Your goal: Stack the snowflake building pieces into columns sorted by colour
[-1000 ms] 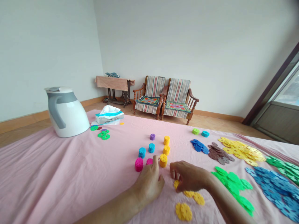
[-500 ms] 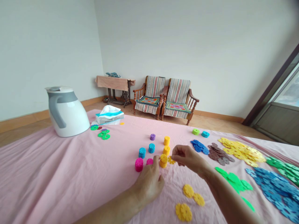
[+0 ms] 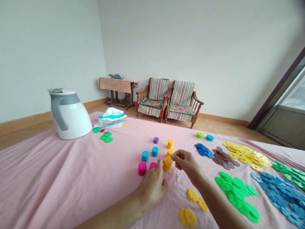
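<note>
Right hand (image 3: 187,162) had come up off the cloth (image 3: 71,178). A second before, it was low over the loose yellows (image 3: 193,195). Half a second before, it carried one yellow disc (image 3: 168,158) just right of the near stack (image 3: 166,166). Now thumb and forefinger were pinched on that disc at the very top of the stack, the other fingers curled behind. Disc touched or nearly touched the piece below; whether it had seated could not be told.

Left hand (image 3: 153,187) had not shifted through all three looks. It rested on the cloth half curled, back to the camera, fingertips at the stack's near left side, between it and the low pink stack (image 3: 153,165). Whether they gripped the stack or only leaned on it was hidden.

Judgement: the stack stood one piece taller or about to, with the pinch not yet let go.

- Two more yellow stacks (image 3: 170,143) ran in line behind, the nearer of them partly hidden by the fingers.
- Tall pink stack (image 3: 142,168), two blue stacks (image 3: 145,156) and a purple one (image 3: 156,140) stood to the left.
- The loose yellows lay uncovered below the right wrist.
- Green pile (image 3: 238,190) lay to the right, well apart from the stacks.
- Kettle (image 3: 68,113) stood at far left.
</note>
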Demonstrator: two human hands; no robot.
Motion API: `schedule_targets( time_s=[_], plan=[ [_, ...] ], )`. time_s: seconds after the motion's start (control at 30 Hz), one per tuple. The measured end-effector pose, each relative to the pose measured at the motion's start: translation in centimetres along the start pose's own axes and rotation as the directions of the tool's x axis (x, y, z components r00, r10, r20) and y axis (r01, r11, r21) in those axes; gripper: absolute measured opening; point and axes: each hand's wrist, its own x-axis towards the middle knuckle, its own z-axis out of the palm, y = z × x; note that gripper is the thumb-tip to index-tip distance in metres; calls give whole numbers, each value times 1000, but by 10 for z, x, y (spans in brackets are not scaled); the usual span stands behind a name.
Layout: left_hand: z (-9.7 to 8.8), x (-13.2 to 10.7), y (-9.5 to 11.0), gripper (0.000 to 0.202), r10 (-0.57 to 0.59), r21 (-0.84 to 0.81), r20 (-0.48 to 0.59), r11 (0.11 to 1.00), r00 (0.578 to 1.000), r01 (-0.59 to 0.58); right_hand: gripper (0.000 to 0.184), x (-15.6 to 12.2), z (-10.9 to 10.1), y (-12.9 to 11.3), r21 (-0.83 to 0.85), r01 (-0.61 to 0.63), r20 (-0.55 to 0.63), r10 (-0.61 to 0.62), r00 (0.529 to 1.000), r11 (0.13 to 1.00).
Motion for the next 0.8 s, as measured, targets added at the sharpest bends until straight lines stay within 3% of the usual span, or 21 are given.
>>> schedule_targets(
  time_s=[0.53,0.67,0.8],
  plan=[
    [2,0,-2,52,6,-3,-9,1000,1000,-6,13,1,-7,-1,-161,13,-39,-19,999,987],
    [2,0,-1,57,1,-14,-34,1000,999,-1,16,4,-10,1,-212,48,-65,-64,996,976],
    [0,0,1,48,-20,-20,-22,1000,1000,20,25,8,-12,8,-380,116,-65,-151,986,918]
  ],
)
